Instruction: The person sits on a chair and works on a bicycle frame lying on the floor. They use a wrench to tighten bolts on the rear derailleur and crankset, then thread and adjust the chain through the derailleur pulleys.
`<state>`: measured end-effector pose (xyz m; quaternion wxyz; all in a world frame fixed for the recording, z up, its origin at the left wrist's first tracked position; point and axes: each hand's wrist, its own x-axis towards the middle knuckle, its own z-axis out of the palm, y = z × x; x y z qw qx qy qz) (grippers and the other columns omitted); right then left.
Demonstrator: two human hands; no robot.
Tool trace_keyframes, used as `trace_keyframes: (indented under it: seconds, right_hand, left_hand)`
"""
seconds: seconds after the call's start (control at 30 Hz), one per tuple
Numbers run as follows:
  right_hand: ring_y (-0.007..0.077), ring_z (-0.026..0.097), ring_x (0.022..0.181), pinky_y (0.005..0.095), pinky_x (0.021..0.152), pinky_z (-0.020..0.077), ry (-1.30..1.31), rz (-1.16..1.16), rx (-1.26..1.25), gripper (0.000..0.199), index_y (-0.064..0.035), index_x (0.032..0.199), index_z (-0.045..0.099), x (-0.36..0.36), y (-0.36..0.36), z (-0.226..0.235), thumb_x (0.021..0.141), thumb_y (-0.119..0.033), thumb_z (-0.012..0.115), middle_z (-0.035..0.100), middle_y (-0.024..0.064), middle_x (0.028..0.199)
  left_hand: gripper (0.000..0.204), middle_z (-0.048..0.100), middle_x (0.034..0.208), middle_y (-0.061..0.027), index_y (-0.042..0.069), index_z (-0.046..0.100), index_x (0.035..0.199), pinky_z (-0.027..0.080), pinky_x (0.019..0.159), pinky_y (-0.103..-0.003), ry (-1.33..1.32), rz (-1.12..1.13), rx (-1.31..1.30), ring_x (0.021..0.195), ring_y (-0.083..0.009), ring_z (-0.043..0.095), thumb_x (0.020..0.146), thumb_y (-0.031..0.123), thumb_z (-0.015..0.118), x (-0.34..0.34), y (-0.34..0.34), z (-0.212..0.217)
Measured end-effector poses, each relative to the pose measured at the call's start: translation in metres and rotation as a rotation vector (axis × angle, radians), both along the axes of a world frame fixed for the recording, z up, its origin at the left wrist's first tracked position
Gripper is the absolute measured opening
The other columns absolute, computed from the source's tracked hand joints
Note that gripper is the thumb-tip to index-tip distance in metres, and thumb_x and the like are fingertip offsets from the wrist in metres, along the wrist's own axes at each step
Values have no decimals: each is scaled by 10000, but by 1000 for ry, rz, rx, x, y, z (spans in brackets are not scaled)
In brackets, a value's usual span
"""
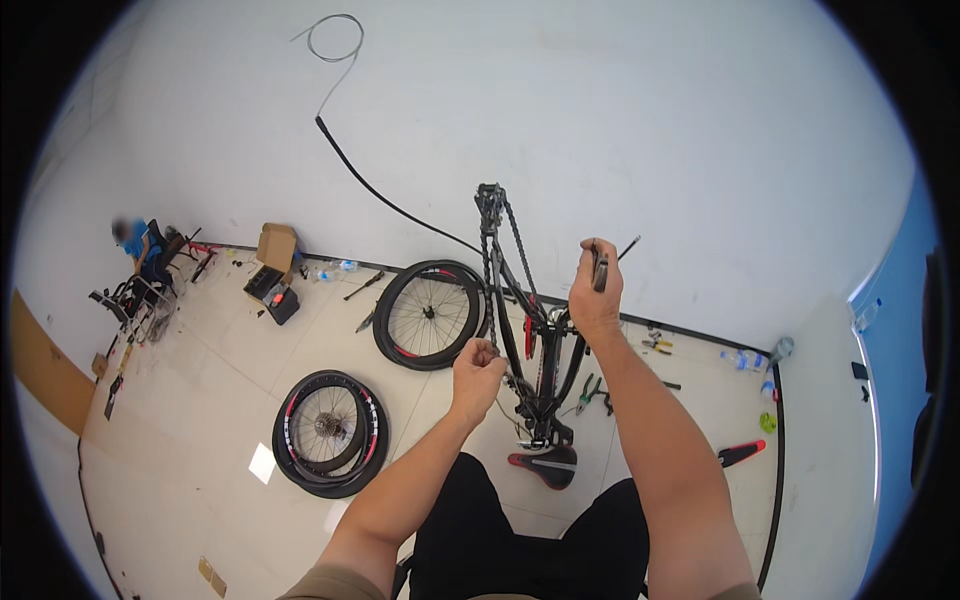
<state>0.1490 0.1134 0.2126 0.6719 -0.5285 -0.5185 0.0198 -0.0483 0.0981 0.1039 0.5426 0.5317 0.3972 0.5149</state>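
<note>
While the right hand [600, 280] wraps firmly round a dark tool [600, 273], the left hand [479, 368] is bunched, fingertips together, and I can't tell what's between them! Here, between those hands and ahead of the knees, stands the black bicycle frame [548, 380], stiff and probably light without wheels, but awkward; I'd grab a bare tube, away from the likely greasy chain [522, 240]. And look, the black cable [372, 185] arcs up across the white wall to a loose wire loop, springy and surely easily kinked! A wheel [428, 312] crowds the left, pliers [590, 395] lie on the floor just right, the wall closes off the far side; room looks best farther left.
</note>
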Motion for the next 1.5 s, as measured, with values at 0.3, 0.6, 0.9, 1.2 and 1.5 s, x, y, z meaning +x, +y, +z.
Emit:
trace_keyframes:
  seconds: [0.3, 0.6, 0.9, 1.2, 1.5]
  right_hand:
    - [146, 448, 633, 296, 619, 421, -7, 9, 39, 128, -16, 1106, 526, -1, 2, -1, 1015, -56, 447, 536, 86, 790]
    - [128, 455, 653, 281, 626, 423, -5, 15, 42, 120, -23, 1096, 538, 1, 3, -2, 1009, -63, 465, 538, 65, 810]
    - [98, 446, 641, 262, 608, 410, -24, 4, 70, 114, -23, 1086, 550, 3, 5, -4, 1014, -69, 473, 499, 28, 754]
    - [207, 527, 658, 331, 679, 471, 2, 10, -44, 126, -15, 1095, 539, -3, -3, 6, 999, -44, 463, 570, 130, 803]
    - [164, 520, 731, 311, 693, 453, -52, -43, 241, 109, -8, 1084, 533, -9, 3, -2, 1000, -39, 472, 558, 106, 842]
  left_hand:
    - [159, 542, 740, -21, 78, 550, 1079, 515, 726, -352, -542, -235, -137, 697, -135, 538, 998, 203, 605, -17, 10, 78]
    - [202, 592, 819, -18, 54, 571, 1090, 511, 687, -292, -442, -99, -96, 721, -123, 579, 921, 84, 677, -14, 7, 71]
    - [202, 586, 861, 15, 23, 623, 1021, 462, 715, -234, -93, 80, 85, 762, -76, 536, 843, 21, 719, 4, 13, 61]
    - [571, 587, 976, -44, -24, 491, 1257, 483, 761, -254, 141, 127, 94, 857, -109, 554, 794, 126, 788, 16, 20, 80]
    - [312, 647, 907, -136, 2, 559, 1148, 497, 812, -371, 311, 256, 468, 874, -264, 633, 851, 64, 632, 43, 60, 77]
